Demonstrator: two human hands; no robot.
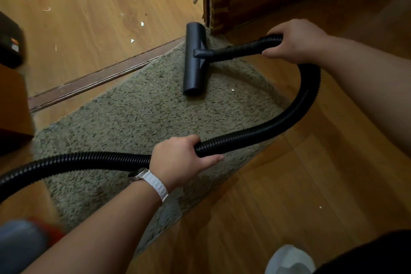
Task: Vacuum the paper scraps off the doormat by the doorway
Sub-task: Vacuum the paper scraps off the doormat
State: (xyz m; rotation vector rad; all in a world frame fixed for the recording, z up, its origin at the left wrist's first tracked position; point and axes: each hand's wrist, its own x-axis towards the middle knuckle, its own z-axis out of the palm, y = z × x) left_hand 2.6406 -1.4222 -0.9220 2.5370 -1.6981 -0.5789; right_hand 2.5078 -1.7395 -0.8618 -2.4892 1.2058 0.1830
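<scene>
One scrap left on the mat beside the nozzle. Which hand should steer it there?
Right hand: it grips the hose at the wand, so likely steers the nozzle onto the scrap. Left hand holds mid-hose, only managing slack.

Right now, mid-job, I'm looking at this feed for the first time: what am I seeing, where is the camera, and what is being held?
This is one wide-angle camera worn on a person's head, looking forward and down, so the two bare arms reaching in from the bottom and right are the wearer's own. There is no robot.

The right hand has its grip on the black ribbed hose where it meets the rigid tube, steering the dark floor nozzle, which rests on the far end of the doormat, close to the door frame. The left hand, with a white wristband, grips the hose further back and lifts it over the mat.

One small white paper scrap lies on the mat just right of the nozzle. More scraps lie on the wooden floor beyond the threshold strip.
</scene>
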